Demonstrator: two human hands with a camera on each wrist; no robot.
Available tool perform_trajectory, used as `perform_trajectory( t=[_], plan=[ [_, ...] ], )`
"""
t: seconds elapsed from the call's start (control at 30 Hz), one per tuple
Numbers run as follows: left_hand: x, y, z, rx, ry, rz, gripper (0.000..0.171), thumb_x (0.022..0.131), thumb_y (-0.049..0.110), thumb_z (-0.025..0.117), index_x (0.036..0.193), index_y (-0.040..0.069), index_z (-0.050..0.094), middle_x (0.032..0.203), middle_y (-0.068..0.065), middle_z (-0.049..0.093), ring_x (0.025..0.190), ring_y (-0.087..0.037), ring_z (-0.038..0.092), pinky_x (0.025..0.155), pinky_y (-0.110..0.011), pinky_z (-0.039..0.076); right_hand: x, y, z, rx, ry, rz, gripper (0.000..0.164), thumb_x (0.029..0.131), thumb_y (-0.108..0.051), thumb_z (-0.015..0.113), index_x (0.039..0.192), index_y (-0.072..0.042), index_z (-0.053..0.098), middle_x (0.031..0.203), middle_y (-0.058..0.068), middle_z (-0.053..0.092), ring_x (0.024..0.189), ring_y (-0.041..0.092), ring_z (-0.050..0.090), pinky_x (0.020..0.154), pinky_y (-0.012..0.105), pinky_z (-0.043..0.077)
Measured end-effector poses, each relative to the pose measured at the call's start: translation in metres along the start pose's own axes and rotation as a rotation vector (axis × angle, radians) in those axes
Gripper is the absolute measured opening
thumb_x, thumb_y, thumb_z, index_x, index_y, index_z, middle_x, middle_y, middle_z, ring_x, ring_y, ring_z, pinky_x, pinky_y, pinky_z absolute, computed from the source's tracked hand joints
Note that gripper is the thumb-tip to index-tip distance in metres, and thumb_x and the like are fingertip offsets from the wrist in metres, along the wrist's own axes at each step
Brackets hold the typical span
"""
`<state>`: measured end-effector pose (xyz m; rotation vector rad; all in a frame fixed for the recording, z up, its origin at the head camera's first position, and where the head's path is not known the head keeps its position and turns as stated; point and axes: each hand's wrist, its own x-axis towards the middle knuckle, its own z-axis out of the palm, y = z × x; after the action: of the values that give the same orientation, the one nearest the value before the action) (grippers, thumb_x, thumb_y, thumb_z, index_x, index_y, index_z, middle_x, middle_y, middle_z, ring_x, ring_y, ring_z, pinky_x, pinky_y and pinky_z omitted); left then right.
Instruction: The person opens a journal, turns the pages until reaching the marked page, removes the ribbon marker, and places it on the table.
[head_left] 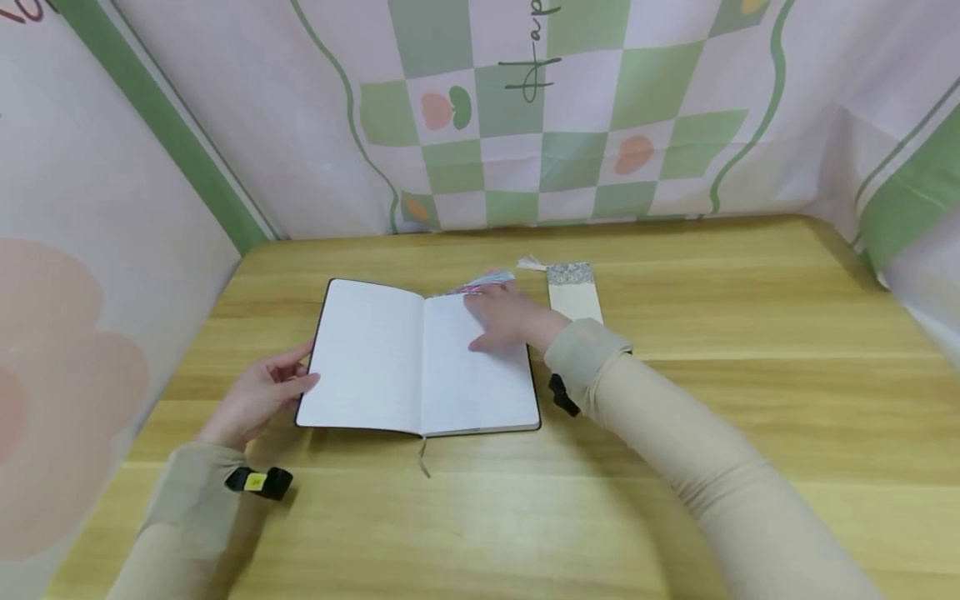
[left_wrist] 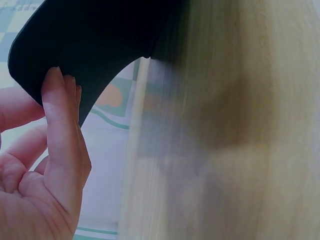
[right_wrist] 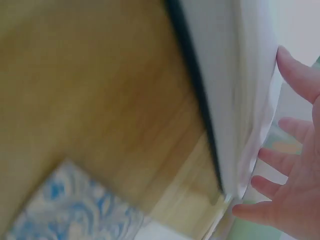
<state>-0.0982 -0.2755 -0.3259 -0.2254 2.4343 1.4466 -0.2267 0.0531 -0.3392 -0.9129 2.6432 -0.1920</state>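
Note:
An open notebook (head_left: 367,358) with blank white pages and a dark cover (left_wrist: 105,40) lies on the table. My left hand (head_left: 258,396) pinches the left cover's outer edge, thumb over the page side and fingers beneath; that cover is lifted off the wood in the left wrist view. Over the upper part of the right page is my right hand (head_left: 510,317), fingers spread and fairly straight, fingertips right at the paper in the right wrist view. Pink and blue tassel strands (head_left: 501,278) stick out past the notebook's top edge, partly hidden by the right hand.
A cream bookmark (head_left: 574,300) with a blue-grey patterned end and white tassel (head_left: 531,263) lies right of the notebook, partly behind the right wrist. The notebook's ribbon (head_left: 423,460) hangs onto the wooden table (head_left: 480,533). Printed cloth (head_left: 510,167) covers the back wall.

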Motion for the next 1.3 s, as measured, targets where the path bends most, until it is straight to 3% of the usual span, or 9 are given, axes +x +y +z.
perform_trajectory(
  t=[0.1, 0.33, 0.73, 1.1, 1.3],
  plan=[
    [0.001, -0.002, 0.001, -0.004, -0.006, -0.011, 0.066, 0.094, 0.021, 0.06, 0.149, 0.012, 0.026, 0.097, 0.002, 0.047, 0.084, -0.006, 0.045, 0.066, -0.022, 0.047, 0.002, 0.008, -0.001, -0.016, 0.004, 0.013, 0.082, 0.086, -0.049, 0.063, 0.148, -0.007, 0.028, 0.154, 0.016, 0.024, 0.143, 0.037, 0.013, 0.115, 0.054, 0.01],
    [0.001, -0.005, 0.002, -0.01, -0.003, -0.013, 0.064, 0.094, 0.019, 0.059, 0.149, 0.012, 0.026, 0.096, 0.003, 0.047, 0.083, -0.006, 0.045, 0.065, -0.022, 0.047, 0.002, 0.013, -0.003, 0.068, 0.001, 0.108, 0.09, 0.081, -0.051, 0.069, 0.15, -0.015, 0.026, 0.156, 0.019, 0.015, 0.139, 0.047, 0.012, 0.109, 0.062, 0.018],
    [0.001, -0.005, 0.002, -0.007, -0.004, -0.01, 0.064, 0.095, 0.018, 0.059, 0.149, 0.011, 0.026, 0.097, 0.003, 0.047, 0.083, -0.006, 0.045, 0.065, -0.021, 0.047, 0.004, 0.011, -0.005, 0.001, 0.024, 0.14, 0.087, 0.076, -0.054, 0.073, 0.146, -0.016, 0.038, 0.153, 0.017, 0.024, 0.139, 0.045, 0.017, 0.107, 0.063, 0.024],
    [0.002, -0.005, 0.002, -0.004, -0.004, -0.009, 0.064, 0.095, 0.018, 0.059, 0.149, 0.012, 0.026, 0.097, 0.002, 0.047, 0.083, -0.006, 0.045, 0.065, -0.021, 0.047, 0.009, 0.015, -0.005, -0.037, 0.023, 0.166, 0.093, 0.073, -0.059, 0.073, 0.147, -0.018, 0.035, 0.155, 0.015, 0.021, 0.14, 0.043, 0.016, 0.105, 0.061, 0.029],
    [0.002, -0.003, 0.001, 0.002, -0.005, -0.004, 0.063, 0.095, 0.019, 0.058, 0.149, 0.012, 0.025, 0.097, 0.002, 0.046, 0.082, -0.007, 0.045, 0.065, -0.022, 0.047, 0.011, 0.014, -0.005, -0.117, 0.055, 0.166, 0.093, 0.072, -0.062, 0.071, 0.146, -0.018, 0.037, 0.154, 0.013, 0.024, 0.14, 0.04, 0.017, 0.106, 0.058, 0.031]
  ],
)
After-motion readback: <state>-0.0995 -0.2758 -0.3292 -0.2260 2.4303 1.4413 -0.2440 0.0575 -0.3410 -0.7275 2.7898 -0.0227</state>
